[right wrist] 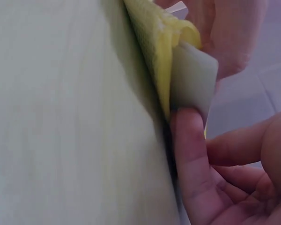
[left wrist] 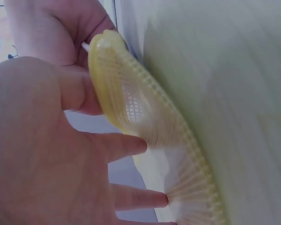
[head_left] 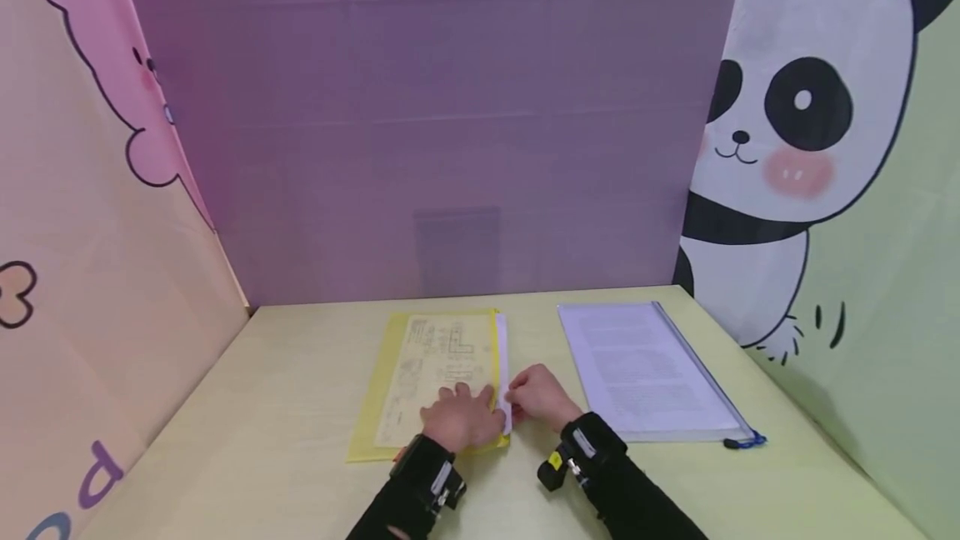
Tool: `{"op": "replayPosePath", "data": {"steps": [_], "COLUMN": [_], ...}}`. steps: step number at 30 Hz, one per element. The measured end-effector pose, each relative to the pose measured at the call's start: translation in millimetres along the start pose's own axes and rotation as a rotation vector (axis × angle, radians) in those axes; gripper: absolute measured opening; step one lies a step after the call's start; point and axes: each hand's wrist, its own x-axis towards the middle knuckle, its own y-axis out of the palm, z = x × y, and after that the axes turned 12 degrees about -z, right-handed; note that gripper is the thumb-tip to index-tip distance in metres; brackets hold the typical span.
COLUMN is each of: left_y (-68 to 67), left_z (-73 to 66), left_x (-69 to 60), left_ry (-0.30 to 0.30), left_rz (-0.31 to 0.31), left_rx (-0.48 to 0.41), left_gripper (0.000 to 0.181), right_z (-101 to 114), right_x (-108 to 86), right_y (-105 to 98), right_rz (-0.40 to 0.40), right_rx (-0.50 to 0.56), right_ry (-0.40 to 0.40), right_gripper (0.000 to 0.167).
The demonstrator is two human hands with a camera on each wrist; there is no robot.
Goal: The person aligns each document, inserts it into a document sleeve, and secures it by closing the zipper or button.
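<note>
A yellow mesh zip pouch (head_left: 375, 407) lies flat on the table with printed sheets showing through it. White paper (right wrist: 194, 79) juts from the pouch's open right side. My left hand (head_left: 461, 422) rests on the pouch's lower right part, fingers spread and fairly straight, the thumb near the open edge. In the left wrist view the fingertips press on the clear face of the pouch (left wrist: 150, 126). Just right of the pouch, my right hand (head_left: 546, 397) pinches the edge of the jutting paper between thumb and fingers. How far the paper reaches inside is hidden.
A clear zip file bag (head_left: 701, 432) with printed white sheets lies to the right, a dark blue zipper along its right side and a blue pull (head_left: 746, 442) at the near corner. Both stand on a pale wooden table (head_left: 285, 390), with curtained walls behind and beside it.
</note>
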Motion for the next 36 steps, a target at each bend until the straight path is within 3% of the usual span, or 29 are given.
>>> {"op": "replayPosePath", "data": {"steps": [6,11,18,28,36], "left_y": [0.8,0.5,-0.3,-0.4,0.1], "left_z": [0.9,0.1,-0.3,0.3,0.7], "left_x": [0.1,0.2,-1.4,-0.9,0.6], "left_ry": [-0.023,-0.061,-0.052,-0.042,-0.036], "left_rz": [-0.004,-0.008,-0.016,0.01,0.019], "left_rx": [0.0,-0.017,-0.019,-0.029,-0.041], "left_gripper": [0.071,0.082,0.082,0.081,0.078], "right_z": [-5.4,-6.5,-2.4,2.8,8.4], "right_x": [1.2,3.5,7.6,10.4,12.6], "right_y": [-2.6,-2.2,-0.8,9.7,16.6], "right_rz": [-0.036,-0.061,-0.078,-0.095,-0.082], "right_rx": [0.142,0.168,0.103,0.007,-0.066], "right_ry": [0.063,0.074,0.055,-0.054,-0.063], "right_gripper": [0.011,0.01,0.013,0.013,0.012]}}
